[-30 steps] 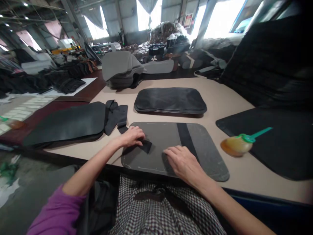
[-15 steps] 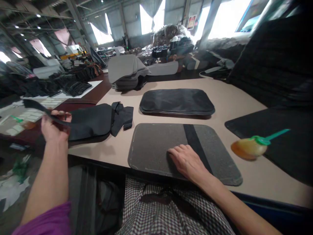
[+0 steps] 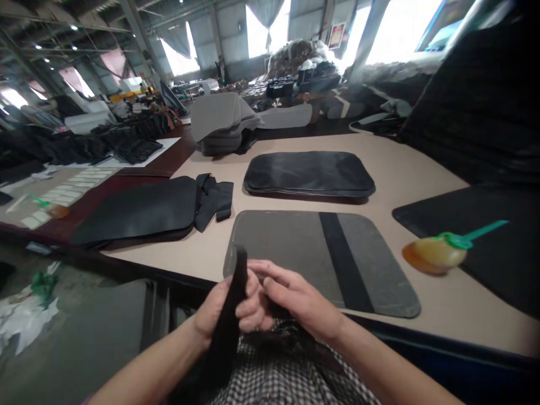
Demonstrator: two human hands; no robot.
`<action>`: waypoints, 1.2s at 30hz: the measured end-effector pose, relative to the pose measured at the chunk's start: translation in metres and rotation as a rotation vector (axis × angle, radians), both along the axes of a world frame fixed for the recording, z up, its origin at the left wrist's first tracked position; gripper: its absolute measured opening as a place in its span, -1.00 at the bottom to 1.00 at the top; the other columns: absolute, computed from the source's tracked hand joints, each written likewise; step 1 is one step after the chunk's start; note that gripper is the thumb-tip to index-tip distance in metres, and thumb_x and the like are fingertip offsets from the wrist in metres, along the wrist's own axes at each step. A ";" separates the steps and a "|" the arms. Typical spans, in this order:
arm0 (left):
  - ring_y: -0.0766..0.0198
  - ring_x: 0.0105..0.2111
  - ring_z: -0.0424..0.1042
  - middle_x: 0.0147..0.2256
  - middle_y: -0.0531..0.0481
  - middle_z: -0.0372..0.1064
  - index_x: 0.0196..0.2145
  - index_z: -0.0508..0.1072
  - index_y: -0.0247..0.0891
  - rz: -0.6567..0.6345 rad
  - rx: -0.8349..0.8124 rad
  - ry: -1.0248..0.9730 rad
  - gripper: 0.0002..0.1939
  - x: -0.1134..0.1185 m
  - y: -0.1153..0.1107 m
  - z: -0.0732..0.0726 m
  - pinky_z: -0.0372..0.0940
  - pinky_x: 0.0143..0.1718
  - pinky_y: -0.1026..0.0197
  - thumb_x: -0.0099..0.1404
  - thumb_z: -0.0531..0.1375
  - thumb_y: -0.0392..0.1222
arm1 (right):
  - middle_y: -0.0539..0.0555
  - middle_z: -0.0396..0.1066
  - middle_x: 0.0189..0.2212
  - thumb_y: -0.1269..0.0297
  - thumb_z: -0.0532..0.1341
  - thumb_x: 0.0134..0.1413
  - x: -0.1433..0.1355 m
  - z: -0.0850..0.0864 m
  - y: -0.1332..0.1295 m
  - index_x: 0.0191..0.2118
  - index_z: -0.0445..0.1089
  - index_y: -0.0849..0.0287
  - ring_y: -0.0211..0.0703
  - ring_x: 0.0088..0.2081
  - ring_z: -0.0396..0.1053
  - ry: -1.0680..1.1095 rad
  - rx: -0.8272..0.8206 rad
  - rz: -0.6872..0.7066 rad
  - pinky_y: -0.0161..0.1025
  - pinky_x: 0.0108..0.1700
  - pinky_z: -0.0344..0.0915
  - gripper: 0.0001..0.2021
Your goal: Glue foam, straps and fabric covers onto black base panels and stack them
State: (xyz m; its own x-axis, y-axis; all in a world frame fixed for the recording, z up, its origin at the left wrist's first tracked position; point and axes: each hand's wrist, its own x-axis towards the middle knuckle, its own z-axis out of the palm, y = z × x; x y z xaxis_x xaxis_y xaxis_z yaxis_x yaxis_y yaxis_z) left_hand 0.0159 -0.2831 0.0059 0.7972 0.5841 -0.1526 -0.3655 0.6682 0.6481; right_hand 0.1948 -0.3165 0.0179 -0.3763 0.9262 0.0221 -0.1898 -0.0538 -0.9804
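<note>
In front of my body, at the table's near edge, my left hand (image 3: 230, 306) is closed around a black strip (image 3: 230, 320), one end sticking up and the rest hanging toward my lap. My right hand (image 3: 299, 301) meets it from the right, its thumb and fingers closed at the strip; its fingertips are partly hidden. Just beyond lies a grey panel (image 3: 287, 242) with rounded corners. Another black strip (image 3: 343, 261) lies flat across the panel's right part.
Behind the panel is a stack of black panels (image 3: 310, 171). To the left are more black panels (image 3: 143, 208) and loose black strips (image 3: 215, 197). A yellow glue bottle (image 3: 439, 252) with a green nozzle lies at right, beside a large black sheet (image 3: 498, 236). Grey pieces (image 3: 219, 121) are piled farther back.
My left hand has brought the black strip from above the left black panels to the front of my body. My right hand has left the grey panel and moved left to meet it.
</note>
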 end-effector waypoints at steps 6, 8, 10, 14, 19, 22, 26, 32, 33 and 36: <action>0.25 -0.54 0.32 -0.63 0.04 0.26 -0.53 0.44 -0.24 -0.092 0.019 0.267 -0.59 0.020 -0.020 -0.024 0.30 -0.27 0.14 0.22 0.29 0.15 | 0.04 0.43 -0.38 -0.04 0.34 0.20 -0.012 -0.013 -0.020 -0.02 0.50 0.20 -0.32 -0.49 0.32 0.240 -0.314 -0.188 -0.42 -0.51 0.26 -0.58; 0.16 -0.32 0.44 -0.44 -0.03 0.44 -0.38 0.55 -0.26 -0.175 0.281 0.473 -0.70 0.010 -0.008 -0.014 0.30 -0.11 0.12 0.26 0.31 0.06 | 0.04 0.46 -0.35 0.00 0.35 0.20 -0.007 -0.014 -0.019 -0.08 0.52 0.20 -0.29 -0.40 0.37 0.231 -0.238 -0.252 -0.40 -0.39 0.35 -0.64; 0.12 -0.11 0.43 -0.24 -0.04 0.49 -0.23 0.59 -0.25 -0.183 0.596 0.632 -0.77 -0.003 0.009 0.001 0.25 0.04 0.13 0.31 0.30 -0.02 | 0.06 0.49 -0.25 0.05 0.35 0.23 0.001 -0.014 -0.018 -0.07 0.53 0.20 -0.23 -0.24 0.41 0.218 -0.150 -0.289 -0.35 -0.21 0.40 -0.68; 0.29 -0.28 0.37 -0.26 -0.01 0.41 0.05 0.46 -0.19 0.001 0.673 0.732 -0.63 -0.019 0.036 0.022 0.29 -0.25 0.27 0.43 0.17 0.08 | 0.06 0.49 -0.23 0.05 0.26 0.32 0.008 -0.017 -0.016 0.05 0.49 0.17 -0.13 -0.17 0.44 0.148 -0.136 -0.263 -0.24 -0.15 0.40 -0.65; 0.46 -0.61 0.11 -0.53 0.14 0.22 -0.14 0.42 -0.26 -0.065 0.456 0.671 -0.61 0.000 0.047 0.027 -0.02 -0.62 0.38 0.32 0.29 0.13 | 0.05 0.45 -0.29 0.03 0.23 0.33 0.005 -0.024 -0.014 -0.05 0.49 0.19 -0.10 -0.19 0.42 0.002 -0.105 -0.266 -0.19 -0.14 0.40 -0.68; 0.47 -0.61 0.12 -0.55 0.16 0.21 -0.25 0.41 -0.27 -0.024 0.577 0.736 -0.63 0.017 0.065 0.026 -0.01 -0.61 0.39 0.29 0.33 0.10 | 0.05 0.46 -0.21 0.05 0.20 0.35 0.005 -0.029 -0.015 0.00 0.43 0.13 -0.11 -0.15 0.40 -0.027 -0.079 -0.321 -0.18 -0.05 0.39 -0.71; 0.43 -0.53 0.20 -0.48 0.13 0.27 -0.25 0.44 -0.27 0.050 0.753 0.769 -0.67 0.033 0.112 0.012 0.09 -0.52 0.35 0.31 0.29 0.08 | 0.06 0.42 -0.20 0.05 0.15 0.36 0.011 -0.046 -0.019 0.22 0.22 0.08 -0.11 -0.18 0.41 -0.121 -0.070 -0.429 -0.16 -0.03 0.39 -0.58; 0.26 -0.30 0.38 -0.33 0.04 0.42 -0.27 0.47 -0.23 0.145 1.364 0.926 -0.80 0.054 0.189 -0.025 0.25 -0.23 0.23 0.42 0.18 -0.05 | -0.09 0.16 -0.43 0.12 -0.02 0.40 0.019 -0.073 -0.015 0.32 0.00 0.18 -0.21 -0.45 0.26 -0.489 0.005 -0.584 -0.27 -0.33 0.26 -0.52; 0.24 -0.27 0.40 -0.31 0.03 0.44 -0.27 0.47 -0.22 0.151 1.459 0.959 -0.81 0.058 0.199 -0.031 0.26 -0.20 0.22 0.42 0.16 -0.07 | -0.10 0.13 -0.45 0.14 -0.03 0.39 0.020 -0.074 -0.012 0.29 0.01 0.18 -0.22 -0.47 0.24 -0.494 -0.003 -0.571 -0.28 -0.35 0.24 -0.55; 0.17 -0.20 0.42 -0.25 -0.01 0.45 -0.27 0.47 -0.20 0.151 1.598 1.011 -0.84 0.070 0.225 -0.046 0.26 -0.12 0.16 0.43 0.16 -0.11 | -0.14 0.11 -0.48 0.18 -0.01 0.38 0.020 -0.073 -0.001 0.20 0.08 0.17 -0.23 -0.49 0.22 -0.486 -0.043 -0.520 -0.31 -0.42 0.19 -0.63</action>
State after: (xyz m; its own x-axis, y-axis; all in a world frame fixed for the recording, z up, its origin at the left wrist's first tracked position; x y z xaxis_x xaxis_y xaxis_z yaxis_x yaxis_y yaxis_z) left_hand 0.0856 -0.0583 -0.0403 0.7031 0.6778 0.2150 0.5049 -0.6888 0.5202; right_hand 0.2148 -0.3176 -0.0548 0.1568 0.9847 -0.0765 0.2570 -0.1155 -0.9595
